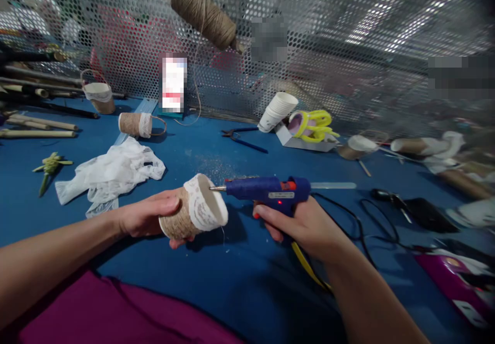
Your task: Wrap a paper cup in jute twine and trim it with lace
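My left hand [149, 214] grips a twine-wrapped cup [195, 210]; my right hand [303, 225] holds a glue gun [255, 189], nozzle [219, 188] at the cup's mouth. White lace [116, 171] lies beyond my left hand.

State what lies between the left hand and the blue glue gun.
In the head view, a brown twine-wrapped, white lace-trimmed cup lies there, held by the left hand.

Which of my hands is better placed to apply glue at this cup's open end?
Probably your right hand: it grips the glue gun, whose nozzle points at the cup. Your left hand is occupied holding that cup.
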The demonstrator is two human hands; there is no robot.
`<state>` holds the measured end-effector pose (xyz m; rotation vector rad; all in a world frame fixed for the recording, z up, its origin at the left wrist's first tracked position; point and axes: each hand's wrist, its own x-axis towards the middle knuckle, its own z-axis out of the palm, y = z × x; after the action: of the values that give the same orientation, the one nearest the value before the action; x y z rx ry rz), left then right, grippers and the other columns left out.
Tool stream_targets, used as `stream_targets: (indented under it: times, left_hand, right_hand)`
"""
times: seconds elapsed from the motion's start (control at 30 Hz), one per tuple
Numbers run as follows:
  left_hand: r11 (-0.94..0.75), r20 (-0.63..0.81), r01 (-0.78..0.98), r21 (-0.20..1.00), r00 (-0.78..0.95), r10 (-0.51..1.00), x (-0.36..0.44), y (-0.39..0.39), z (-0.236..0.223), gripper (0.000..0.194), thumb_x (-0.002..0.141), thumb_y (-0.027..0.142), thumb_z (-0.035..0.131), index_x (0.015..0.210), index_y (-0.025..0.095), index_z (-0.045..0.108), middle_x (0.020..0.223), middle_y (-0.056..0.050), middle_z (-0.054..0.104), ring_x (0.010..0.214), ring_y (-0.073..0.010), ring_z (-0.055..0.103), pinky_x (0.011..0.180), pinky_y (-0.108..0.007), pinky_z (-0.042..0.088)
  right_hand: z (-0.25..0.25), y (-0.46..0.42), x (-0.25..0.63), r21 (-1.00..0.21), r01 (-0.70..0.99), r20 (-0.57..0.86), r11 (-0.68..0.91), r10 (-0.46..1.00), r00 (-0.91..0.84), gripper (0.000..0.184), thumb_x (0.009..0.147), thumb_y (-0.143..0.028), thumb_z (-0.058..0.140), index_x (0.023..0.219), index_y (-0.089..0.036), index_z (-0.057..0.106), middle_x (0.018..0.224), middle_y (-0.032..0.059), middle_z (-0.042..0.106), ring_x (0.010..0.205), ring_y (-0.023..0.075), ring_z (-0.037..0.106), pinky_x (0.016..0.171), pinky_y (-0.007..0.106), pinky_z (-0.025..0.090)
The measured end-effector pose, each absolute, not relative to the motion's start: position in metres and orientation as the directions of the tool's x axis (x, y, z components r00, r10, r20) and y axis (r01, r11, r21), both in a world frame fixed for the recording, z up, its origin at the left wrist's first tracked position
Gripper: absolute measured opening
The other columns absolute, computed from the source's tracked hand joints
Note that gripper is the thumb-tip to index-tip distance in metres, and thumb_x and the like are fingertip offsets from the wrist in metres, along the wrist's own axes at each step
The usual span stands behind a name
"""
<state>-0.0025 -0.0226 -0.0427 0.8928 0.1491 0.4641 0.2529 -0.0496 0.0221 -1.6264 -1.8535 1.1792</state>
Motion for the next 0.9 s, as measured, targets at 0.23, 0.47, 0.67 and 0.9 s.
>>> stream_targets:
  times: [0.23, 0.47, 0.67, 0.9]
  left_hand:
    - [0.494, 0.043, -0.316, 0.810, 0.872, 0.487, -0.0026, -0.0211, -0.0421, 0.046, 0.073, 0.045, 0.061, 0.107, 0.015, 0.053, 0.084, -0.006, 0.059, 0.066, -0.0102, 0.055, 0.052, -0.016, 0.047]
    - [0.476, 0.015, -0.292, 0.829, 0.864, 0.504, -0.0043, -0.0207, -0.0459, 0.047, 0.072, 0.044, 0.064, 0.108, 0.015, 0.053, 0.086, -0.006, 0.058, 0.063, -0.0098, 0.057, 0.052, -0.017, 0.047]
    - [0.433, 0.037, -0.327, 0.840, 0.831, 0.555, 0.0012, -0.0185, -0.0446, 0.053, 0.074, 0.057, 0.054, 0.109, 0.018, 0.050, 0.077, -0.005, 0.061, 0.057, -0.0119, 0.060, 0.047, -0.017, 0.046]
    - [0.633, -0.219, -0.068, 0.771, 0.906, 0.363, -0.0009, -0.0236, -0.0417, 0.069, 0.072, 0.073, 0.039, 0.076, 0.009, 0.063, 0.053, -0.004, 0.060, 0.034, -0.0061, 0.045, 0.030, -0.015, 0.032]
  right_hand:
    - [0.0240, -0.0535, 0.2557, -0.739, 0.666, -0.271, -0.095, 0.948, -0.165, 0.032, 0.071, -0.048, 0.057, 0.059, -0.018, 0.057, 0.040, -0.0023, 0.050, 0.040, 0.0111, 0.046, 0.043, 0.024, 0.037]
    - [0.0210, -0.0494, 0.2583, -0.741, 0.669, -0.257, -0.062, 0.946, -0.196, 0.034, 0.074, -0.048, 0.055, 0.060, -0.016, 0.059, 0.041, -0.0008, 0.052, 0.040, 0.0115, 0.047, 0.043, 0.025, 0.038]
    - [0.0194, -0.0490, 0.2597, -0.819, 0.572, -0.097, 0.038, 0.974, -0.203, 0.034, 0.077, -0.047, 0.052, 0.058, -0.020, 0.056, 0.039, -0.0018, 0.050, 0.037, 0.0099, 0.044, 0.040, 0.024, 0.036]
    - [0.0190, -0.0539, 0.2551, -0.806, 0.589, -0.155, -0.051, 0.980, -0.127, 0.028, 0.068, -0.045, 0.062, 0.056, -0.021, 0.056, 0.039, -0.0018, 0.050, 0.037, 0.0114, 0.045, 0.039, 0.025, 0.037]
